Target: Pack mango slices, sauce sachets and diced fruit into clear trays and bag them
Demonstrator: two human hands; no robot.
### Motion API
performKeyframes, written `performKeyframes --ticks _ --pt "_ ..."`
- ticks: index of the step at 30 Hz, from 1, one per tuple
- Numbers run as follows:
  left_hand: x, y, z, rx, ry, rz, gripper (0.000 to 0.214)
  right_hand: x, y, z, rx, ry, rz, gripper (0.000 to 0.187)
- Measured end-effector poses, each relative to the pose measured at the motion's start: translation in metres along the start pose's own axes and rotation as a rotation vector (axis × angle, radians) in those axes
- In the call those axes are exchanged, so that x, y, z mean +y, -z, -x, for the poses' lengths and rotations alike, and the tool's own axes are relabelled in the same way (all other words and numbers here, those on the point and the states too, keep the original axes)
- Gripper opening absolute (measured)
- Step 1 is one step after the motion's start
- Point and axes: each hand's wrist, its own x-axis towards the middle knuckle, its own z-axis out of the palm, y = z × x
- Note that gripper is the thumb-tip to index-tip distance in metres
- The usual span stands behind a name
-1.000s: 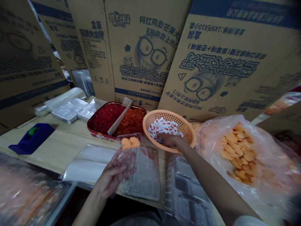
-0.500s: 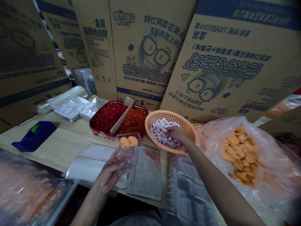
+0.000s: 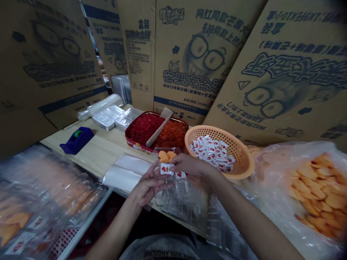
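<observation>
While, in the half-curled left hand (image 3: 146,186), a clear tray (image 3: 176,150) of orange pieces (image 3: 163,156) is being held near the red tin (image 3: 133,143), a sachet (image 3: 166,169) is being pinched above the tray's near end by the right hand (image 3: 192,165); through a slack pinch, it could be dropped askew. A flat, white, red-printed face is being shown.

Glossy plastic tray (image 3: 176,149), wooden table (image 3: 104,142)

A packing workshop, from the printed cartons (image 3: 176,47), clear trays (image 3: 105,120), heaped sachets (image 3: 211,147) and tape dispenser (image 3: 78,142) (a blue one).
</observation>
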Motion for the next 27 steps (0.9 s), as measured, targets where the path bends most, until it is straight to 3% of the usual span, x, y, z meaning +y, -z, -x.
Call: performKeyframes --ticks 5,11,15,20,27 --pt "0.002 0.004 0.006 0.01 0.005 -0.004 0.078 -0.007 -0.005 -0.006 -0.024 -0.012 0.129 0.004" --pt "0.011 0.006 0.016 0.081 -0.022 0.014 0.08 -0.01 -0.017 0.002 0.379 -0.051 -0.185 0.017" --pt "0.015 0.008 0.02 0.117 -0.093 0.026 0.081 -0.013 -0.036 0.0 0.515 0.046 -0.262 0.023" --pt "0.021 0.015 0.026 0.135 -0.151 0.031 0.075 -0.027 -0.049 0.002 0.444 0.18 -0.079 0.028" --pt "0.035 0.029 0.038 0.146 -0.157 0.074 0.074 -0.032 -0.058 -0.007 0.337 0.358 -0.135 0.042"
